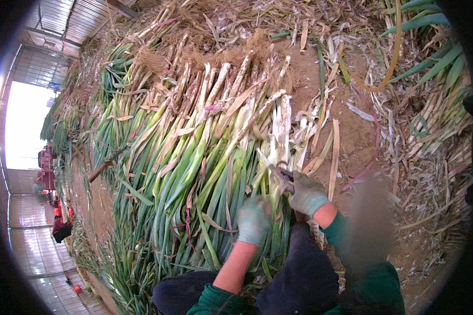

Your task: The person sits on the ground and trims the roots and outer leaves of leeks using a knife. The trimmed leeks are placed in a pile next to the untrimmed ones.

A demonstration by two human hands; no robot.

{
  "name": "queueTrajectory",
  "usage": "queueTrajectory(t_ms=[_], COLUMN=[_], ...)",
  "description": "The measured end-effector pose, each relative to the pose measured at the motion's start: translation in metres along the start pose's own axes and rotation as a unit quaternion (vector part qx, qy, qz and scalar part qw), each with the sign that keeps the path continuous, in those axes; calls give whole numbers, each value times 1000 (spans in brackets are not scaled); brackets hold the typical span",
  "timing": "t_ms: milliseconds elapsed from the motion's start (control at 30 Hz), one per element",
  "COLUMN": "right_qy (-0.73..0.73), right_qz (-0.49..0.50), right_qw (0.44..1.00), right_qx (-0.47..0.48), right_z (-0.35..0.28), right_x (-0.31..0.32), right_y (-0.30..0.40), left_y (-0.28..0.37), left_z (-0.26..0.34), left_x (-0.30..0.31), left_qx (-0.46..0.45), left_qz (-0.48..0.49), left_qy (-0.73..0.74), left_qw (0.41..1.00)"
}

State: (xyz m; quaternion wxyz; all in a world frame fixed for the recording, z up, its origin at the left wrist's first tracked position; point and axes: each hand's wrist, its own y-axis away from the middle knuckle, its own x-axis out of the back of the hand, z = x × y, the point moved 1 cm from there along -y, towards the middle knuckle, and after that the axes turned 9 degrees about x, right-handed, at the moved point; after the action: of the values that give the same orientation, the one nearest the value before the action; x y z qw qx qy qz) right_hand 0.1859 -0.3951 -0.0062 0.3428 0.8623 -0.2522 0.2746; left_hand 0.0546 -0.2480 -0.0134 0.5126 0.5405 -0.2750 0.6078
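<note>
A long row of large green onions [189, 157] lies on the dirt floor, roots at the far end and green leaves towards me. My left hand [254, 220], in a pale green work glove, is over the leaves with its fingers curled; blur hides whether it grips a stalk. My right hand [307, 193], gloved alike, holds a dark-handled cutting tool [280, 173], probably shears or a knife, whose pale blade points up and left over the stalks. White, partly stripped stalks [282, 122] lie just beyond the tool.
Dry peelings [402, 157] litter the ground on the right, near another onion pile [441, 118]. A yellowish hose or strap [394, 59] curves at the upper right. A wooden-looking handle [100, 171] lies left of the row. A red vehicle [46, 167] stands far left.
</note>
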Motion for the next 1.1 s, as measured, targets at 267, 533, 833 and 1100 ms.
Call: queueTrajectory(t_ms=[267,533,833,1100], right_qy=[39,6,-34,-31], right_qz=[-62,-6,-43,-10], right_qw=[995,1000,998,999], right_qx=[67,1,-30,-30], right_z=[-14,-15,-15,-9], right_x=[-29,16,21,21], right_y=[13,-56,-53,-56], left_y=[-82,-108,-104,-87], left_z=[-40,-27,-42,-35], left_x=[28,39,33,29], left_qx=[100,144,177,184], left_qz=[76,13,-54,-83], left_qy=[-236,-287,-276,-143], left_qw=[964,947,943,969])
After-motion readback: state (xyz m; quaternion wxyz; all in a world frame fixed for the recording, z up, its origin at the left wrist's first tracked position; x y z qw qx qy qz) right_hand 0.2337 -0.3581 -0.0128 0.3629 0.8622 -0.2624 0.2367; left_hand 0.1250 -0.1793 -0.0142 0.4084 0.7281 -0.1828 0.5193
